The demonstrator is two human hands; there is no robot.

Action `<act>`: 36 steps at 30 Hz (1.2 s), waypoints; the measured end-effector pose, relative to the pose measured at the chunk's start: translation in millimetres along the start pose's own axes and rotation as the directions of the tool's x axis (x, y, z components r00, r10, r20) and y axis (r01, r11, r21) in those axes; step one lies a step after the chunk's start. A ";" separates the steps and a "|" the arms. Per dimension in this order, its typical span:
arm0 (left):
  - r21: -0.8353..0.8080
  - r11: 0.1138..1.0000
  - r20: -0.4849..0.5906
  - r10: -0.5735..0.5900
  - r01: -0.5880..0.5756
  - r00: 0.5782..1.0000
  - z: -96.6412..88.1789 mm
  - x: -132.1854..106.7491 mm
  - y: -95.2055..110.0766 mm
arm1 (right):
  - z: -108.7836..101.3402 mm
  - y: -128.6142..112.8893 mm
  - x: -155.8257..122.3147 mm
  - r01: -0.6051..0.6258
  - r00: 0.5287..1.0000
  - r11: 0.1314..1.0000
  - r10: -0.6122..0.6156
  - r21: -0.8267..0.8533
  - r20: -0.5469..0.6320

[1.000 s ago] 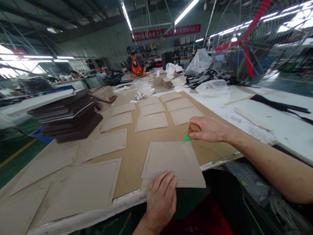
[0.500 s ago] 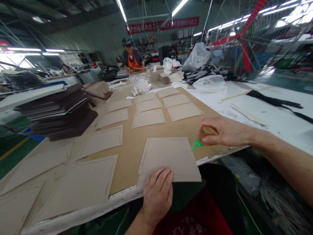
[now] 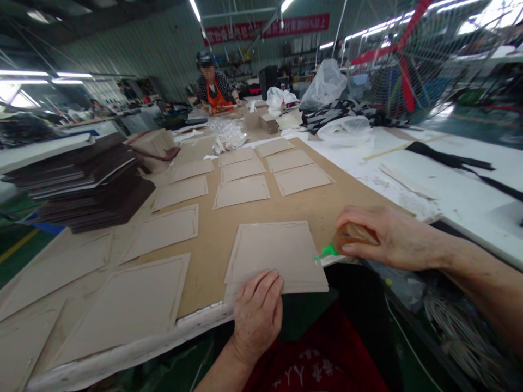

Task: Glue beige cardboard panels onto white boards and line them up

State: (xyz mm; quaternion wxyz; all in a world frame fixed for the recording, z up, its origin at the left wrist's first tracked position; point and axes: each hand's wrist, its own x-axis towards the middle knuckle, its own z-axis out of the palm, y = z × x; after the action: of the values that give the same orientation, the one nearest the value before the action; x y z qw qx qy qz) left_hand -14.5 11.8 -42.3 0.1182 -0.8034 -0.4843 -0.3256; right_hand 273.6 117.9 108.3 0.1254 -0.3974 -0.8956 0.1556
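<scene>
My right hand (image 3: 368, 237) is closed around a brownish glue bottle (image 3: 347, 237) with a green nozzle (image 3: 327, 251). The nozzle tip is at the right edge of the top sheet in a small stack of beige card sheets (image 3: 273, 250). Thin glue lines run along that sheet's far and left edges. On the stack's near edge, my left hand (image 3: 259, 305) lies with its fingers flat on top; whether the thumb goes underneath I cannot tell. The stack's near side hangs slightly past the table edge.
Several beige cards (image 3: 131, 305) with border lines lie spread across the brown board (image 3: 204, 256). A dark stack of sheets (image 3: 93, 185) stands left. Plastic bags (image 3: 324, 84), black straps (image 3: 449, 155) and a caged fan (image 3: 404, 60) are beyond. Someone in an orange apron (image 3: 218, 98) works at the far end.
My right hand has brought the nozzle down along the right edge of the top sheet, towards me. The left hand stays on the stack. The whole view has shifted slightly.
</scene>
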 end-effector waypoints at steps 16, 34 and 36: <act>-0.002 1.000 0.019 -0.009 0.009 1.000 0.0 1.3 -0.1 | 0.6 7.8 7.2 -0.007 1.000 1.000 0.007 -0.019 -0.014; 0.001 1.000 0.070 0.007 -0.007 0.998 -2.9 2.4 -0.7 | 14.6 -6.6 -39.3 0.075 0.997 0.989 -0.076 0.125 0.009; 0.005 1.000 0.074 0.001 -0.001 0.997 -3.5 2.6 -0.5 | 15.9 -5.1 -41.1 0.059 0.998 0.989 -0.055 0.134 -0.029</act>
State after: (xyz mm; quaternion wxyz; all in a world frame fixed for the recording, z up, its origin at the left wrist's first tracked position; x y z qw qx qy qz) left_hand -15.6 12.2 -38.0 0.1023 -0.8148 -0.4888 -0.2944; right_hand 291.5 81.0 91.5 0.1678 -0.3642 -0.8924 0.2069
